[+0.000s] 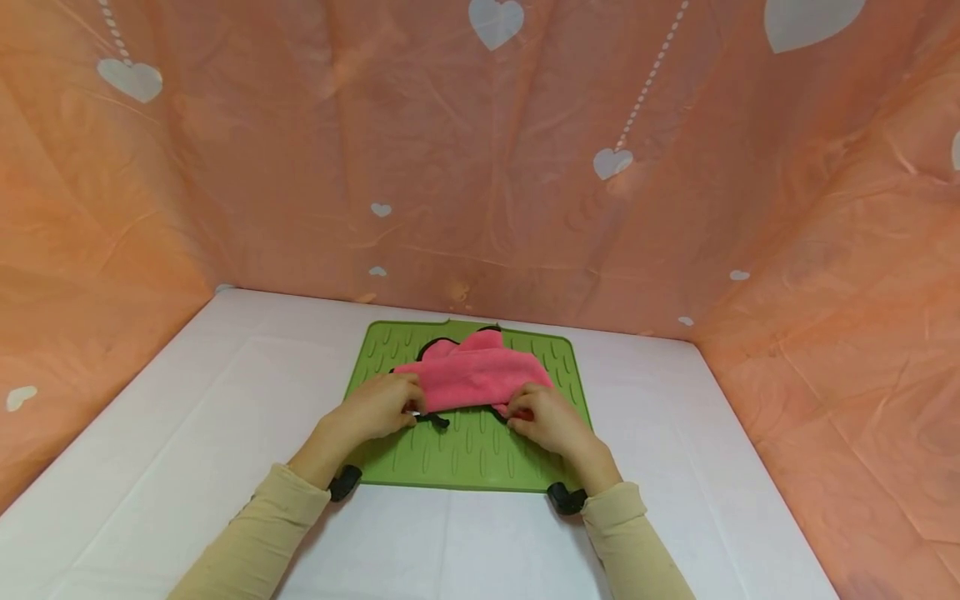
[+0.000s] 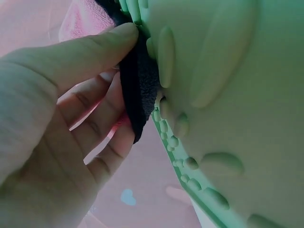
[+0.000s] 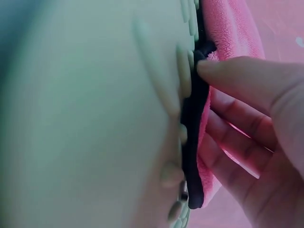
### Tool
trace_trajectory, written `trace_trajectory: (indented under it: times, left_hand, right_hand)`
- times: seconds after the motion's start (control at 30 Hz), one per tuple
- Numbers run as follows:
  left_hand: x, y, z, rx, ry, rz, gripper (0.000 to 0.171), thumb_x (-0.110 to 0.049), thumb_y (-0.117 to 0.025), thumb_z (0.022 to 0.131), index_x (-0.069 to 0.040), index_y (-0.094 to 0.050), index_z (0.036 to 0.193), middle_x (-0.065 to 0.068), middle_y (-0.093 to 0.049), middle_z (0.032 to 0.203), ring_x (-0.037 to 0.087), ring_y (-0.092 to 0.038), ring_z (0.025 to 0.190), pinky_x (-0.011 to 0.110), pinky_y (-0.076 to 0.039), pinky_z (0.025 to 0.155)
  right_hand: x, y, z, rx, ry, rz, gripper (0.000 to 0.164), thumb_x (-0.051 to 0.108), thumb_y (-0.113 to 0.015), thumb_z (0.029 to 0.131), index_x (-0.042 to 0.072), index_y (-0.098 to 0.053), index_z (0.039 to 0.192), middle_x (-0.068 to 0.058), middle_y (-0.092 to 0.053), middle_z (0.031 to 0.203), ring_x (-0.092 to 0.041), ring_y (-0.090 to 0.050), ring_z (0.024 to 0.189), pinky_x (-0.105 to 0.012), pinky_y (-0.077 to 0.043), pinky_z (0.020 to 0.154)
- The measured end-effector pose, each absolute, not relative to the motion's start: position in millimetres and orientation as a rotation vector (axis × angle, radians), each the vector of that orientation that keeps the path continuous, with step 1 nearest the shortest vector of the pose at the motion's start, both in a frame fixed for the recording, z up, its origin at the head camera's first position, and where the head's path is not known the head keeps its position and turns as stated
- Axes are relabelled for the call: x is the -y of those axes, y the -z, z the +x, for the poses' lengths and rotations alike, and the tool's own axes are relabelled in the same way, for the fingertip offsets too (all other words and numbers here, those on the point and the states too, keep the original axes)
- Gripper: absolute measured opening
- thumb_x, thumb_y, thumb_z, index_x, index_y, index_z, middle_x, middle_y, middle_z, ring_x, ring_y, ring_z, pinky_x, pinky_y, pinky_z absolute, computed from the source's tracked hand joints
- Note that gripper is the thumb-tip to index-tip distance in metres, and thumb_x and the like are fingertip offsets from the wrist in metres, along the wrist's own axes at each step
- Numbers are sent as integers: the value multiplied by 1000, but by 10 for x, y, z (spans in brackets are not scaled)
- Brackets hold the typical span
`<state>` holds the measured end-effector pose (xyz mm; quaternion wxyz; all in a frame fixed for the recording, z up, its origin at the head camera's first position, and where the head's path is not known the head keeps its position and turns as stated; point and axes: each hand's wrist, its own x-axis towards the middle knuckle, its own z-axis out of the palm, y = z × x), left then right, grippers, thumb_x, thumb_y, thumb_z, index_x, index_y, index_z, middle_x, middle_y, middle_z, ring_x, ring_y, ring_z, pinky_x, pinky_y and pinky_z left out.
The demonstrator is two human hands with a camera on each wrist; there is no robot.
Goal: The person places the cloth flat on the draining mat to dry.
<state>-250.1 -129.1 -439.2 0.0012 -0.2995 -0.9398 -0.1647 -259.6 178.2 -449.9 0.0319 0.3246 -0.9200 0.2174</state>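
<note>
A soft pink cloth (image 1: 476, 379) with black edging lies partly folded on a green ridged mat (image 1: 465, 458). My left hand (image 1: 382, 404) pinches its near left part; in the left wrist view the thumb presses on the black edging (image 2: 134, 90) and the other fingers lie behind it. At the near right corner my right hand (image 1: 547, 415) pinches the cloth too. The right wrist view has that thumb on the black trim (image 3: 192, 133), with fingers against the fuzzy pink side (image 3: 230, 28). A short black strip (image 1: 435, 420) sticks out beside the left hand.
The mat rests on a white-covered table (image 1: 667, 433). Orange sheeting (image 1: 480, 183) with pale hearts encloses the back and both sides. Black devices (image 1: 566, 498) sit at both wrists, near the mat's front edge.
</note>
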Motion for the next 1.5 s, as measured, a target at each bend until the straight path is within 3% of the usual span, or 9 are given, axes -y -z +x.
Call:
trace_trajectory:
  times: [0.4,0.73,1.0,1.2,1.33,1.5]
  left_hand:
    - [1406,4369,-2512,2898,578,-980,9,-5,-78,92,-14,-77,94,-6,-62,93,11,-59,81,34,-53,77]
    - [1653,4201,-2567,2842,949,-955,10,-7,-73,97,-15,-76,102,-6,-64,101,12,-59,88,35,-52,80]
    - [1829,4121,-2591,2797,1148,-933,13,-2,-71,97,-14,-75,100,-3,-67,101,19,-60,97,39,-52,83]
    - [1939,4123,-2605,2787,1086,-949,14,5,-71,94,-7,-73,100,4,-70,98,22,-67,96,43,-55,85]
    - [1974,4139,-2613,2863,1099,-954,15,7,-71,92,-3,-75,103,6,-70,99,21,-67,94,40,-55,84]
    - [1975,4178,-2619,3038,1153,-919,16,7,-72,90,-5,-78,98,5,-67,102,22,-64,97,34,-54,81]
  right_hand:
    - [-1863,4451,-2604,2843,-854,998,6,5,-73,96,7,-77,99,0,-72,99,-21,-67,100,-42,-55,93]
    - [-2069,4292,-2608,2877,-1022,800,9,12,-72,99,7,-77,104,1,-74,96,-12,-68,87,-34,-56,80]
    - [-2267,4237,-2631,2913,-1034,702,9,11,-72,98,7,-76,105,-1,-75,94,-14,-67,85,-34,-55,76]
    - [-2377,4221,-2651,2954,-1040,697,4,10,-72,98,9,-76,99,0,-73,89,-13,-63,79,-32,-53,73]
    - [-2411,4216,-2654,3028,-1029,751,4,10,-72,96,9,-76,97,1,-73,88,-12,-61,79,-32,-51,74]
    - [-2422,4218,-2639,3145,-1046,821,3,11,-78,92,11,-80,94,4,-75,88,-11,-61,81,-31,-51,75]
